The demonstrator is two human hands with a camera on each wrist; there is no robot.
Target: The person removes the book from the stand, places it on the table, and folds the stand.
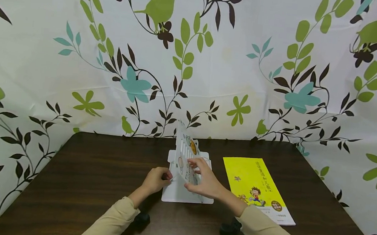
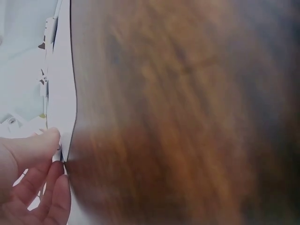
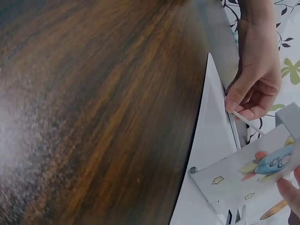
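A white book stand (image 1: 184,196) lies on the table, its printed panel (image 1: 182,153) raised steeply from the flat base. Cartoon pictures and slots show on the panel's right side. At the left, my left hand (image 1: 156,180) pinches a thin white rod (image 3: 248,121) of the stand between thumb and fingers. My right hand (image 1: 207,180) holds the panel from the right, with bent fingers against its printed face. In the right wrist view, fingertips (image 3: 287,190) of that hand rest beside a blue cartoon figure. The left wrist view shows the left thumb (image 2: 44,143) at the stand's edge.
A yellow book (image 1: 247,178) with a cartoon child on its cover lies to the right of the stand. The dark wooden table (image 1: 101,169) ends at a patterned cloth (image 1: 212,78) behind. Black devices (image 1: 228,230) sit at both wrists.
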